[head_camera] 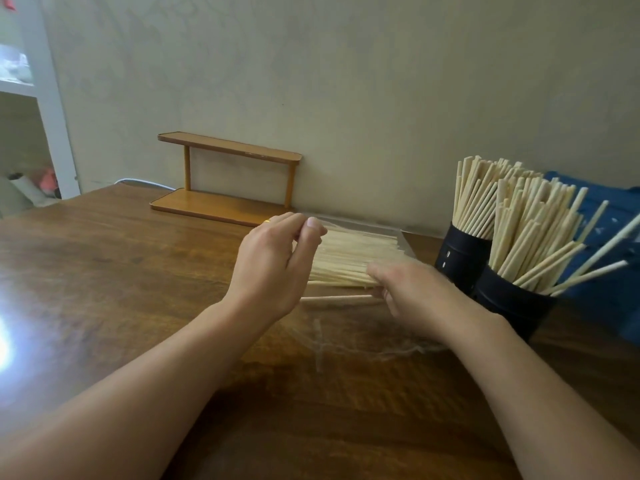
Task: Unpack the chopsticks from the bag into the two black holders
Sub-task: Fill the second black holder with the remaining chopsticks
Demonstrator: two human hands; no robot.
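A clear plastic bag (349, 344) lies on the wooden table (121, 271), with a bundle of pale wooden chopsticks (353, 254) inside it. My left hand (273, 261) pinches the bag's upper edge between thumb and fingers and holds it lifted. My right hand (412, 289), blurred, is at the near end of the bundle; its fingers lie over the sticks and its thumb sits below them. One single chopstick (332, 298) lies at the front of the bundle, reaching my right thumb. Two black holders stand at the right, the rear holder (459, 258) and the front holder (512, 306), both packed with upright chopsticks.
A small orange two-tier rack (225, 202) stands against the wall behind the bag. A blue cloth item (609, 209) sits behind the holders at the far right. A white shelf unit (45, 98) is at the far left, beyond the table's edge.
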